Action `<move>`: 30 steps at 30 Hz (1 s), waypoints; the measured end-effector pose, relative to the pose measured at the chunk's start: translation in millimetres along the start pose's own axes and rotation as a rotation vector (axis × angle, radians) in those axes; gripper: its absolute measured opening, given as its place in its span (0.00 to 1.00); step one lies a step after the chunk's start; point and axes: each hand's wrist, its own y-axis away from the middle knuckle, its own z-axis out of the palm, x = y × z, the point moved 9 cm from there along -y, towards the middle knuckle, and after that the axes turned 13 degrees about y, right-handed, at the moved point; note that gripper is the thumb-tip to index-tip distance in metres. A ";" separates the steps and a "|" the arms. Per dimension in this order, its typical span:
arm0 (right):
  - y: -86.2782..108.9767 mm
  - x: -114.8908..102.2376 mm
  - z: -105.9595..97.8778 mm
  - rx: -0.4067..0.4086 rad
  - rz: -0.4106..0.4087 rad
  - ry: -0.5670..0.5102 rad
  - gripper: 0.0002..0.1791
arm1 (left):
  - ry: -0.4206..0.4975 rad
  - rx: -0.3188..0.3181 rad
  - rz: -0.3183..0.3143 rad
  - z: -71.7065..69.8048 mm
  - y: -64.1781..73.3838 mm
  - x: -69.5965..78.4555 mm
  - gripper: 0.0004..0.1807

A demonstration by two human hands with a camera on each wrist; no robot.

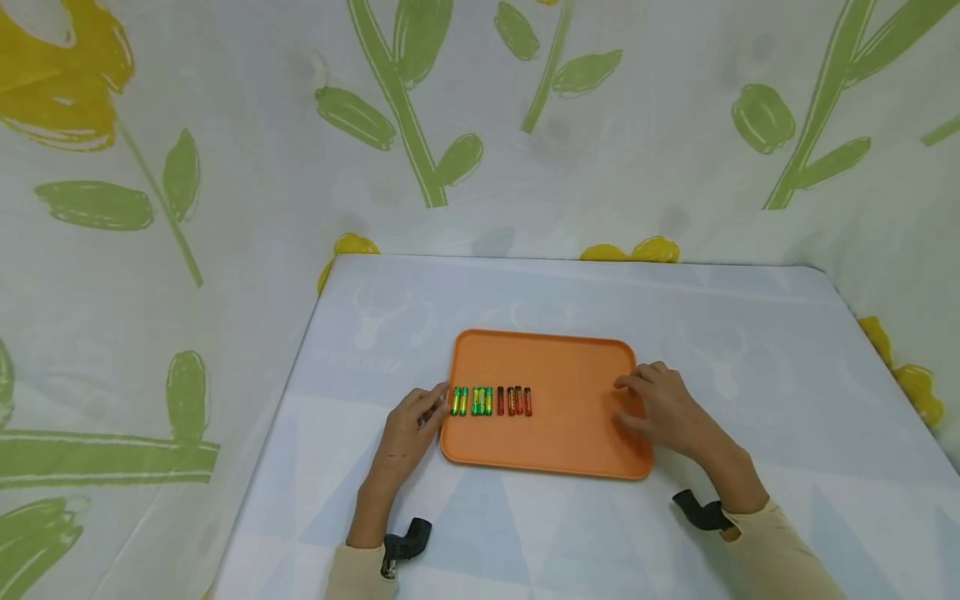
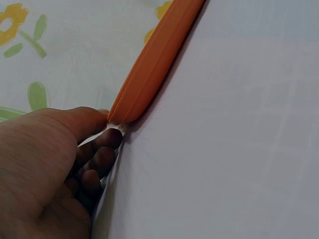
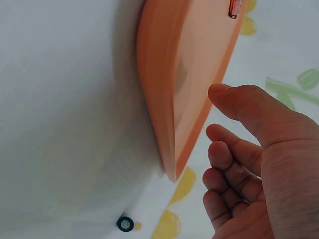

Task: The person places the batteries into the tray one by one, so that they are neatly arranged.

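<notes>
An orange rectangular tray (image 1: 577, 408) lies on the table. Toward its left side, several green-and-gold batteries (image 1: 489, 401) stand in a row with several red ones (image 1: 518, 400). My left hand (image 1: 405, 429) is at the tray's left edge; in the left wrist view its thumb and index fingertip (image 2: 113, 137) pinch the rim. Over the right edge hovers my right hand (image 1: 663, 408), fingers loosely bent and thumb apart from them. The right wrist view shows nothing between that hand's thumb and fingers, and one red battery (image 3: 234, 8) at the top.
A pale patterned cloth covers the table (image 1: 360, 333). Behind and to the left hangs a white curtain (image 1: 262, 167) with green leaves and yellow flowers. Each wrist wears a black mount, the left one (image 1: 408, 540) and the right one (image 1: 701, 510).
</notes>
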 end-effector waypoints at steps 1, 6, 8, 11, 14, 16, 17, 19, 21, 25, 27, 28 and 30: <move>0.6 0.9 -1.2 0.011 -0.004 0.003 0.20 | 0.004 -0.001 0.000 0.0 0.0 0.1 0.23; 4.7 6.5 -4.2 0.053 -0.031 0.004 0.21 | 0.011 -0.004 -0.007 0.0 0.0 -0.8 0.23; 6.3 9.7 -3.8 0.057 -0.033 0.003 0.21 | 0.011 -0.005 -0.009 0.1 -0.1 -1.5 0.23; 8.7 14.0 -4.3 0.063 -0.030 0.001 0.21 | 0.006 -0.004 -0.012 0.1 -0.3 -2.5 0.23; 11.2 17.8 -5.7 0.071 -0.024 0.005 0.21 | 0.002 -0.006 -0.022 0.5 -0.4 -3.8 0.23; 13.1 20.6 -7.0 0.078 -0.019 0.005 0.21 | -0.001 -0.007 -0.031 0.8 -0.4 -4.2 0.23; 14.1 22.0 -7.6 0.084 -0.018 0.007 0.21 | -0.003 -0.006 -0.034 0.9 -0.5 -4.5 0.23; 16.2 25.7 -8.1 0.096 -0.017 0.005 0.20 | -0.008 -0.006 -0.036 1.1 -0.5 -5.0 0.23; 18.2 29.8 -7.6 0.102 -0.013 0.005 0.20 | -0.010 -0.004 -0.037 1.1 -0.5 -5.1 0.23; 21.4 36.3 -6.0 0.102 -0.005 0.010 0.20 | -0.004 -0.002 -0.034 1.0 -0.7 -4.9 0.23; 22.5 38.1 -6.8 0.106 -0.004 0.007 0.21 | -0.005 -0.002 -0.031 0.8 -1.0 -5.1 0.23; 23.1 38.9 -7.7 0.112 -0.006 0.005 0.21 | -0.007 -0.001 -0.028 0.8 -1.0 -4.9 0.23; 24.1 40.4 -9.3 0.121 -0.011 0.002 0.22 | -0.011 0.001 -0.029 0.9 -1.1 -5.3 0.23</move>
